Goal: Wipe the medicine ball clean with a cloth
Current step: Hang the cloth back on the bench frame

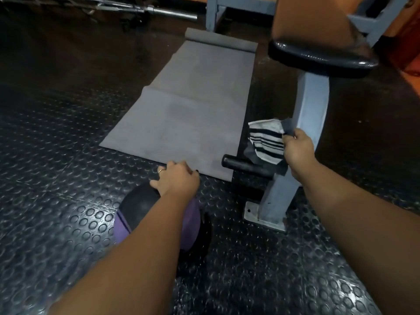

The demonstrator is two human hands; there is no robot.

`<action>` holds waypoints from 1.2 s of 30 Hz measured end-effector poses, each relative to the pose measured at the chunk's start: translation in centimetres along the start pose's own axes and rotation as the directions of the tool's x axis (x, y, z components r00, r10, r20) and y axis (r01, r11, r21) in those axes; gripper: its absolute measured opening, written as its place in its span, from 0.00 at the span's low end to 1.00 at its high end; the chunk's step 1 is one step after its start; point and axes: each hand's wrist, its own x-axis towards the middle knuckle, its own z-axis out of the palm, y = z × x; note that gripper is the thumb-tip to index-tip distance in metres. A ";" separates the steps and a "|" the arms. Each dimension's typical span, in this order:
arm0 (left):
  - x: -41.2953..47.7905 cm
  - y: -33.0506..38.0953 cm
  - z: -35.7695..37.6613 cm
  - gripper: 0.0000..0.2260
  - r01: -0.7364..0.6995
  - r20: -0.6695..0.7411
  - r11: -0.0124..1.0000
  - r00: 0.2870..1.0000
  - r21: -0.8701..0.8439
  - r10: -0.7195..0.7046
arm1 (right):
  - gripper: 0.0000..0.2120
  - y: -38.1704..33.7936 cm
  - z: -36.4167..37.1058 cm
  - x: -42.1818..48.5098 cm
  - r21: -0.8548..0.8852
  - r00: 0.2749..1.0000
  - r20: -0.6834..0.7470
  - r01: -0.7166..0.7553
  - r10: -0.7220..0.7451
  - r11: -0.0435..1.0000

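While the left hand (176, 179) rests atop the round purple-and-black medicine ball (134, 208) on the black studded rubber floor (56, 189), fingers curled over its far side, the right hand (297, 148) grips a crumpled black-and-white striped cloth (266, 142) at two o'clock from the ball, beside a blue-grey steel bench post (311, 105); a grey exercise mat (181, 110) lies at twelve o'clock

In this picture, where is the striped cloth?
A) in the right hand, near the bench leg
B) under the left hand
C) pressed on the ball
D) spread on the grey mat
A: the right hand grips the striped cloth beside the bench leg, apart from the medicine ball that the left hand holds.
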 end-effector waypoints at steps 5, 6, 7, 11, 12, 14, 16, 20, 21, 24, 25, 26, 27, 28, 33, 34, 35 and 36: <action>1.3 1.0 2.5 0.08 -0.135 -0.016 0.972 0.991 -0.193 0.134 | 0.14 0.3 1.6 2.1 0.419 0.966 0.054 -0.251 0.252 0.872; 1.5 1.4 3.0 0.07 -0.162 -0.014 0.954 0.986 -0.252 0.164 | 0.15 0.5 1.9 2.3 0.556 0.940 0.099 -0.324 0.325 0.766; 1.6 1.7 3.6 0.06 -0.174 -0.006 0.928 0.983 -0.328 0.182 | 0.17 1.0 2.5 2.1 0.650 0.918 0.140 -0.368 0.371 0.665; 1.2 4.4 5.6 0.04 0.054 0.213 0.696 0.966 -0.716 0.145 | 0.17 4.9 5.7 -0.1 0.667 0.843 0.158 -0.475 0.515 0.573; 1.0 5.0 6.0 0.03 0.145 0.294 0.620 0.945 -0.771 0.145 | 0.15 6.1 6.3 -0.8 0.640 0.808 0.127 -0.510 0.576 0.574; 0.4 5.8 7.0 0.13 0.212 0.379 0.577 0.907 -0.789 0.185 | 0.14 7.8 6.8 -1.9 0.598 0.756 0.070 -0.554 0.651 0.579; -0.1 6.3 7.9 0.22 0.202 0.387 0.584 0.898 -0.787 0.211 | 0.14 8.7 7.1 -2.4 0.601 0.746 0.048 -0.553 0.664 0.578; -0.6 7.0 9.2 0.21 0.205 0.375 0.545 0.901 -0.813 0.219 | 0.11 9.0 6.5 -3.1 0.535 0.737 -0.012 -0.567 0.676 0.627; -0.6 7.1 9.4 0.19 0.201 0.374 0.561 0.903 -0.803 0.212 | 0.12 9.0 6.1 -3.3 0.421 0.751 -0.096 -0.564 0.654 0.710; -0.5 7.2 9.8 0.16 0.175 0.344 0.587 0.920 -0.790 0.188 | 0.17 8.4 5.1 -4.6 -0.124 0.885 -0.402 -0.306 0.234 0.944; -0.3 7.2 10.1 0.16 0.165 0.325 0.581 0.928 -0.797 0.182 | 0.18 7.9 4.7 -5.0 -0.277 0.895 -0.445 -0.156 0.018 0.948; -0.2 7.2 10.2 0.16 0.149 0.302 0.573 0.936 -0.806 0.181 | 0.18 7.5 4.5 -5.1 -0.405 0.885 -0.431 -0.017 -0.174 0.914; 0.0 7.3 10.3 0.16 0.131 0.279 0.561 0.942 -0.817 0.187 | 0.19 7.1 4.3 -4.8 -0.495 0.883 -0.354 0.102 -0.307 0.863; 0.1 7.4 10.3 0.16 0.106 0.253 0.550 0.947 -0.829 0.199 | 0.20 7.1 4.5 -4.1 -0.539 0.896 -0.229 0.209 -0.381 0.816; 0.6 8.3 10.0 0.20 -0.070 0.125 0.580 0.949 -0.811 0.289 | 0.34 7.4 5.3 -0.1 -0.598 0.872 0.417 0.476 -0.256 0.645; 0.7 8.3 10.0 0.21 -0.104 0.107 0.601 0.946 -0.793 0.305 | 0.35 7.8 5.4 0.4 -0.617 0.859 0.467 0.487 -0.211 0.619; 0.8 8.1 10.2 0.21 -0.124 0.097 0.633 0.948 -0.764 0.304 | 0.35 8.2 5.5 0.7 -0.649 0.848 0.503 0.498 -0.166 0.575; 0.8 7.8 10.3 0.21 -0.135 0.085 0.669 0.954 -0.731 0.286 | 0.36 8.6 5.6 1.0 -0.684 0.839 0.527 0.512 -0.133 0.520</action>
